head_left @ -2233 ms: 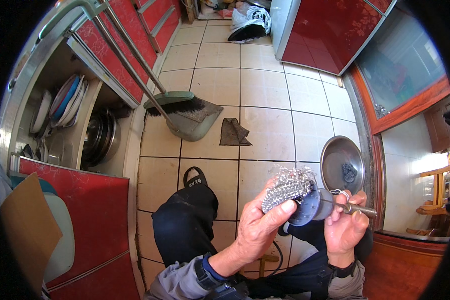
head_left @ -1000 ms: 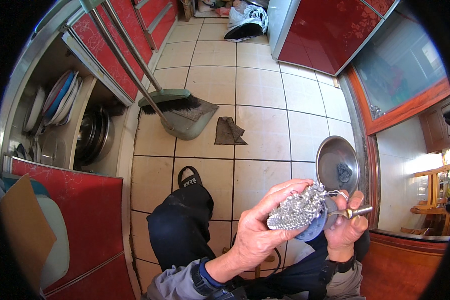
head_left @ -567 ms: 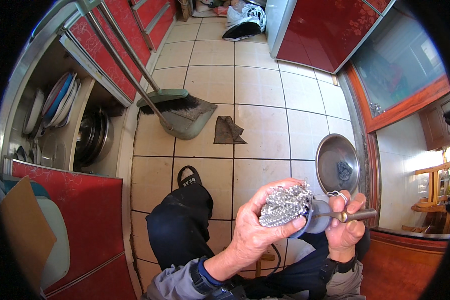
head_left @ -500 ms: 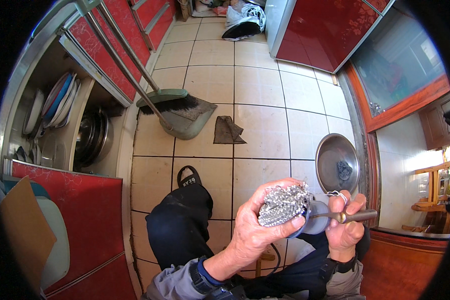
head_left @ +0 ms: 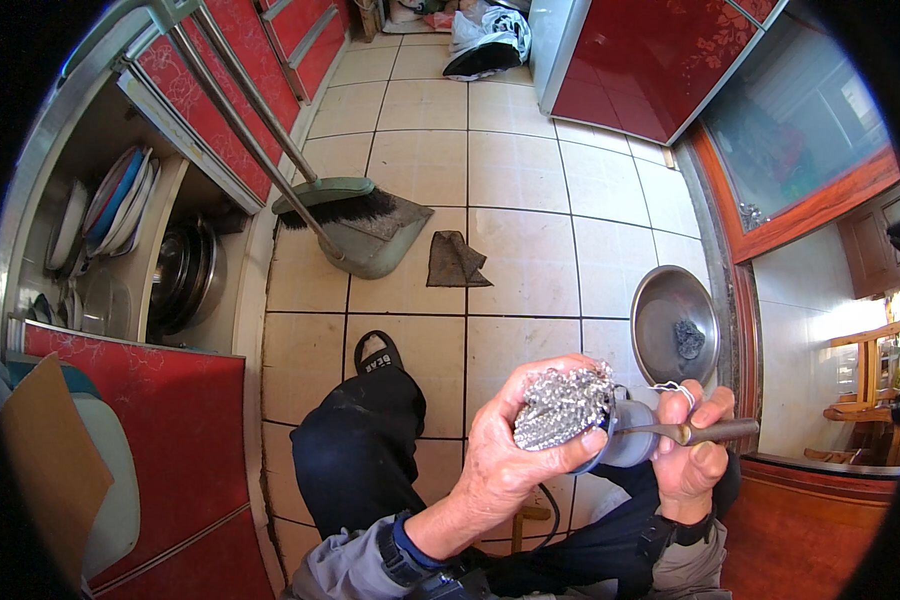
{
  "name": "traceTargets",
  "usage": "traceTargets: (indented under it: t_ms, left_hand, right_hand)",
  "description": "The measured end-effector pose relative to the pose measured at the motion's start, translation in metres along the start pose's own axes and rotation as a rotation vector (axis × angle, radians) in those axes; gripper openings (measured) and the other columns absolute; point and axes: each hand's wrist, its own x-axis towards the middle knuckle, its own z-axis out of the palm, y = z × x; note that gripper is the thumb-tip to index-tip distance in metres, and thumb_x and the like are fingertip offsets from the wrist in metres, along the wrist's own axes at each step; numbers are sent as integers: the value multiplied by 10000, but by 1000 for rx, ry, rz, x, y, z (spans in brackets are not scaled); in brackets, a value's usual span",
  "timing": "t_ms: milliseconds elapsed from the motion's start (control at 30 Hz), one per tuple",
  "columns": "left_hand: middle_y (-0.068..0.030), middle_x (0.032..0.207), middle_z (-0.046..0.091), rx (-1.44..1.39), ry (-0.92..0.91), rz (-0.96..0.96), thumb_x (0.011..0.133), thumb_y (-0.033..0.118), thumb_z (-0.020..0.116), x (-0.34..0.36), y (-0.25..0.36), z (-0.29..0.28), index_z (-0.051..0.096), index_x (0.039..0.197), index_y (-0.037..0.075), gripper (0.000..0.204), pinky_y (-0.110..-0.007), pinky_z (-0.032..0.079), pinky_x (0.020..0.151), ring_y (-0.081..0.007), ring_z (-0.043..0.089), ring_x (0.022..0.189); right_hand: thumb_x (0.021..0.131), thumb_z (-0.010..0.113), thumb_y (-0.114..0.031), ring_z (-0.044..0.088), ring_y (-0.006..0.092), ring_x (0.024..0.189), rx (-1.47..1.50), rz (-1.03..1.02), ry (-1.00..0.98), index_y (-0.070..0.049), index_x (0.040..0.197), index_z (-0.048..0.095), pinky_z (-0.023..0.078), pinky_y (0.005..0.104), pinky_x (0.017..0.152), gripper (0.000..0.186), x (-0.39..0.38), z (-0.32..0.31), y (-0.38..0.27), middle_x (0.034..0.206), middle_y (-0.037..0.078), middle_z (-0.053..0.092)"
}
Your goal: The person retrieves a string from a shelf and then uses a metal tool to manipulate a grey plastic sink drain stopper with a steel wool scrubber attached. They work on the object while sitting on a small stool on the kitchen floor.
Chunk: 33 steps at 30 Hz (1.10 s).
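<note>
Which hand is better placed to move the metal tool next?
Probably the right hand: it has the tool by the handle, while the left hand is wrapped around the wire scrubber.

Tiled floor (head_left: pixel 520 165) is cream squares with dark lines, kinda grubby. Red cabinets (head_left: pixel 195 430) run along its left edge, one section open. Red-fronted unit (head_left: pixel 655 65) at its far right, wood-framed glass (head_left: pixel 810 110) and bright glare (head_left: pixel 870 317) further right of it.
</note>
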Motion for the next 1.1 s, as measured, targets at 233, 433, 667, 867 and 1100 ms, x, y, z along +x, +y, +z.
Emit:
traceTargets:
  t_ms: [233,433,667,867,1100]
  left_hand:
    - [-166,1297,587,1,9,6,758,69,829,1,-2,-1,546,1253,-11,576,-385,388,1098,-244,558,1212]
    - [-157,1274,613,-114,75,-26,798,130,792,2,-6,-1,559,1269,-25,547,-373,384,1089,-241,567,1204]
    - [-139,1259,630,-120,121,-19,865,196,707,6,-8,-5,565,1274,-26,487,-357,413,1054,-226,581,1190]
    - [-135,1252,636,-139,113,-55,877,183,690,6,-8,-5,543,1279,9,462,-346,436,1026,-221,588,1177]
    - [-141,1254,633,-138,105,-72,895,197,674,8,-10,-5,546,1281,-4,454,-342,463,995,-212,593,1163]
  right_hand:
    - [762,799,-167,608,214,667,-45,-8,-5,-95,975,573,546,327,549,318,-1,-1,-2,861,122,559]
    - [728,714,-26,615,217,684,-210,-79,-67,-99,959,574,562,328,586,280,-3,2,-3,916,124,537]
    - [739,689,82,650,189,717,-652,-249,-96,-107,891,594,564,289,630,260,-13,16,-6,991,135,572]
    - [702,724,107,678,178,727,-815,-258,-174,-101,901,617,562,284,624,307,-12,15,-13,993,124,605]
    - [713,730,117,689,193,712,-811,-259,-126,-88,923,604,576,303,618,319,-12,17,-11,956,122,617]
